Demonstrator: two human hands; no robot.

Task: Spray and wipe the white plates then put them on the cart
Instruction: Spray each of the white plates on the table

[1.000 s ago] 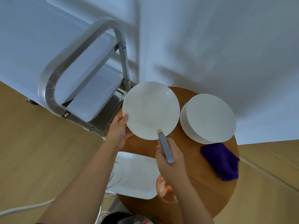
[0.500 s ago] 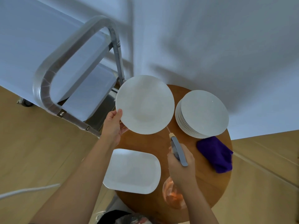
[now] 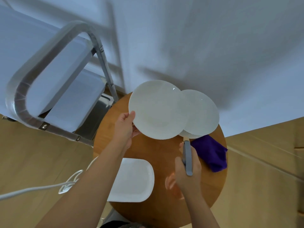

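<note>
White plate (image 3: 158,109) pinched by left hand (image 3: 125,127) overlapping stack (image 3: 200,112); right hand (image 3: 187,171) gripping, seemingly, spray bottle (image 3: 187,157) beside purple cloth (image 3: 210,152).

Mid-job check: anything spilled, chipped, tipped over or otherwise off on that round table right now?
Nothing stands out. The left hand holds a round plate tilted above the table, unchipped as far as visible. The right hand holds the spray bottle. The plate stack sits even, the purple cloth beside it.

glossy plate (image 3: 158,109), wooden table (image 3: 164,150), metal cart (image 3: 21,102)
</note>
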